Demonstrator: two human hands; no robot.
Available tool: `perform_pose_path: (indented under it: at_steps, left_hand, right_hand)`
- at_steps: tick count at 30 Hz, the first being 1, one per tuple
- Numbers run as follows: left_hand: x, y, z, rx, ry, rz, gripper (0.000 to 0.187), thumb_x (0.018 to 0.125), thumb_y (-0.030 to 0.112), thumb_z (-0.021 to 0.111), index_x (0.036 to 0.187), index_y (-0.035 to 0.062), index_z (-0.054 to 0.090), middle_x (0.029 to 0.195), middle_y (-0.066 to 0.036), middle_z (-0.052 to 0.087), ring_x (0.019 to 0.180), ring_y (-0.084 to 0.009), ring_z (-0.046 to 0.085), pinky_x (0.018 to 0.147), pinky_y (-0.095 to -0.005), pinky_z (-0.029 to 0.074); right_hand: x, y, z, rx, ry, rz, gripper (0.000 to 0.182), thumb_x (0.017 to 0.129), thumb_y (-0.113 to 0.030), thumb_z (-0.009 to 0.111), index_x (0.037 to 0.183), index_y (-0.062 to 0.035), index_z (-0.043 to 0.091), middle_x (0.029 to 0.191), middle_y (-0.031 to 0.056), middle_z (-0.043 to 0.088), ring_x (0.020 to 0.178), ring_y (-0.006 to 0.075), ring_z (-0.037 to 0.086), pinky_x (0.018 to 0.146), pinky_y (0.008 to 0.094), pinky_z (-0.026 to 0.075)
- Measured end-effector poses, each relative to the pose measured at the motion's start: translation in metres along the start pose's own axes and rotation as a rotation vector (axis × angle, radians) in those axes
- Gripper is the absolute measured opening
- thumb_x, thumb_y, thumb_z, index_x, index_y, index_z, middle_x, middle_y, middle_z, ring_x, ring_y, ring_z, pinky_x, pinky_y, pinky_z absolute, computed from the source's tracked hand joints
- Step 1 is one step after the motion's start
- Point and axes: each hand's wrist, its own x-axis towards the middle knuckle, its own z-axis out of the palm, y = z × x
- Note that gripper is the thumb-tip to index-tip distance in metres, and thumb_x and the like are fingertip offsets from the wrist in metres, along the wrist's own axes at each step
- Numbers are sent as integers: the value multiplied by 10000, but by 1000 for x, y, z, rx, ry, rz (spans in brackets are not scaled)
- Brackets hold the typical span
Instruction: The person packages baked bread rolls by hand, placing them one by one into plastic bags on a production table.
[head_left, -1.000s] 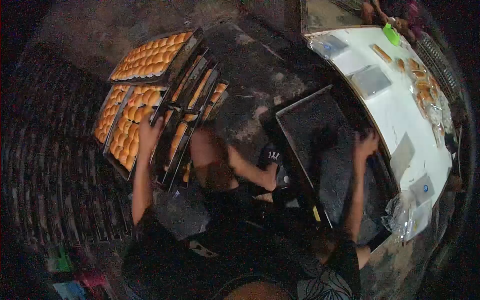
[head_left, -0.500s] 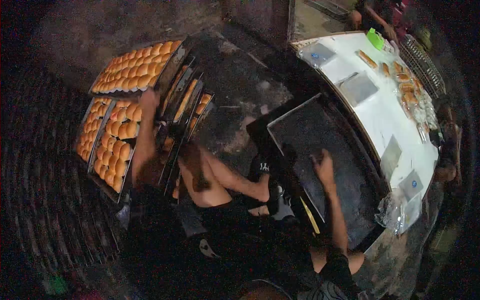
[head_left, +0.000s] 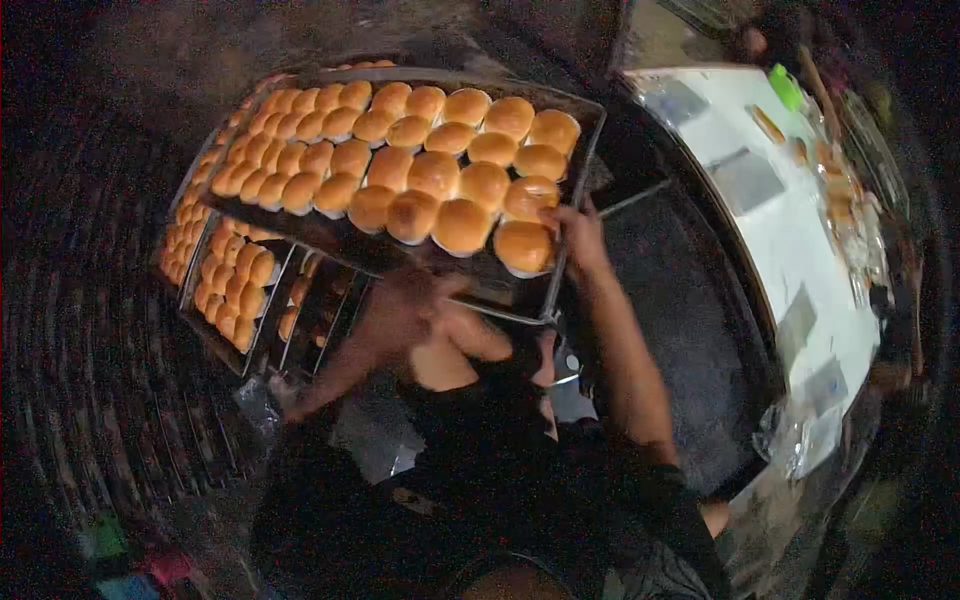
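Note:
A dark metal baking tray [head_left: 470,278] full of golden round buns [head_left: 433,175] is raised in front of me, tilted. My right hand [head_left: 582,243] grips its right-hand rim, the fingers close to the end buns. At the near rim is my left hand [head_left: 415,298], smeared by motion, its fingers against the tray and partly hidden. Under and behind the raised tray, more trays of buns [head_left: 235,285] stand at the left. To the right lies a large black tray [head_left: 690,350], low beside my right forearm.
A white-topped table [head_left: 760,240] curves along the right, bearing clear plastic bags [head_left: 800,435], packed buns [head_left: 835,190] and a green object [head_left: 785,88]. Another person's arm [head_left: 820,90] shows at its far side. My bare knees [head_left: 450,355] are below the raised tray.
The top tray of buns has come off the left stack and swung right, toward me. My right hand has left the black tray for its rim; my left hand has moved right and down.

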Motion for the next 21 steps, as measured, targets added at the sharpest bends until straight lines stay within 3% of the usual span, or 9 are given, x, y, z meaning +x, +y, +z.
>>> perform_pose_path:
  at_steps: [3, 5, 7, 11, 13, 14, 17, 18, 21]
  left_hand:
    - [-37, -68, -21, -385, 4, -365, 464, 614, 371, 624, 976, 89, 561, 923, -127, 569, 917, -324, 498, 841, -385, 354]
    - [-65, -148, -65, 228, 143, -134, 502, 604, 416, 628, 960, 67, 570, 927, -117, 569, 925, -324, 495, 854, -432, 338]
    - [-124, -258, -36, 364, 357, 34, 480, 619, 419, 624, 879, 19, 568, 899, -127, 571, 875, -298, 517, 802, -411, 374]
    - [-124, -364, -58, 387, 384, 167, 477, 627, 462, 599, 801, 22, 532, 812, -117, 535, 783, -286, 499, 723, -393, 365]
    - [-105, -395, -77, 362, 392, 245, 483, 631, 483, 587, 761, 24, 514, 768, -112, 517, 737, -279, 490, 683, -384, 360]
    - [-91, -407, -87, 346, 382, 280, 487, 632, 493, 580, 742, 25, 505, 747, -110, 509, 713, -276, 485, 663, -380, 358]
    - [-44, -437, -109, 273, 346, 405, 507, 638, 525, 562, 683, 27, 479, 681, -103, 482, 644, -267, 471, 603, -366, 351]
    - [-23, -443, -117, 239, 323, 462, 516, 640, 536, 556, 663, 28, 470, 659, -100, 473, 621, -263, 467, 584, -362, 349]
    - [37, -467, -116, 78, 226, 635, 547, 645, 568, 537, 604, 31, 443, 594, -93, 447, 552, -254, 453, 524, -348, 342]
  right_hand:
    - [-27, -13, -72, -16, 66, 104, 368, 635, -14, 513, 1000, -18, 463, 765, 62, 533, 680, 146, 512, 593, 264, 432]
    - [-32, -15, -56, 121, 72, 123, 376, 605, 14, 480, 979, -25, 481, 741, 51, 519, 662, 148, 505, 607, 256, 422]
    - [-54, -37, -40, 217, 147, 120, 376, 586, 10, 470, 960, -18, 490, 731, 46, 512, 661, 152, 505, 629, 254, 413]
    - [-62, -21, -49, 41, 264, 129, 496, 543, -33, 448, 1038, -3, 472, 878, 79, 529, 761, 172, 505, 711, 257, 418]
    - [-79, 4, -67, 39, 274, 41, 332, 587, -51, 468, 915, -7, 497, 791, 49, 505, 691, 144, 490, 668, 242, 390]
    - [-100, -18, -59, -243, 41, -218, 215, 682, -136, 529, 875, -46, 499, 889, 94, 530, 797, 177, 498, 776, 273, 380]
    - [-149, -12, -26, -165, -53, -377, 185, 775, -212, 558, 832, -48, 492, 955, 87, 480, 913, 183, 450, 833, 321, 336]
    - [-170, 14, -33, 185, 201, 48, 237, 767, -233, 592, 858, -44, 482, 994, 98, 471, 943, 198, 446, 845, 333, 327]
    - [-236, 35, 39, -190, 328, 12, 348, 765, -336, 576, 907, -40, 461, 1053, 114, 450, 966, 194, 437, 848, 328, 329]
